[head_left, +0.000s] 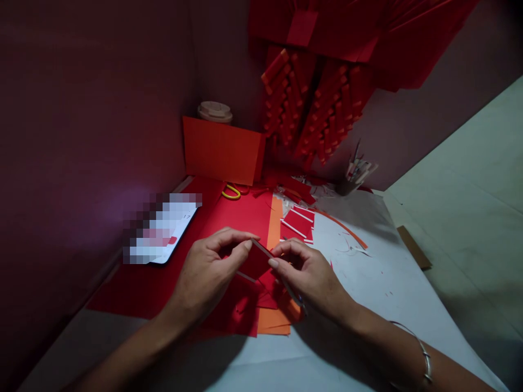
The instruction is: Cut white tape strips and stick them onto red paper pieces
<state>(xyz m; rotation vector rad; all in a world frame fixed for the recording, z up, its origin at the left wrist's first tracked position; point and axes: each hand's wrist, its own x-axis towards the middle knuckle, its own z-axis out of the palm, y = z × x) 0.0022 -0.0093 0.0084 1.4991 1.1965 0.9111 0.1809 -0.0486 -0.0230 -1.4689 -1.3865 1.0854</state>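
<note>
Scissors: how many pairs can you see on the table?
1: yellow-handled scissors lie on the red paper sheet near the upright orange card, beyond both hands. Others may be hidden under paper scraps.

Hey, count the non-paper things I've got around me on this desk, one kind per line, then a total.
Phone: 1
Yellow-handled scissors: 1
Lidded cup: 1
Bracelet: 1
Total: 4
</note>
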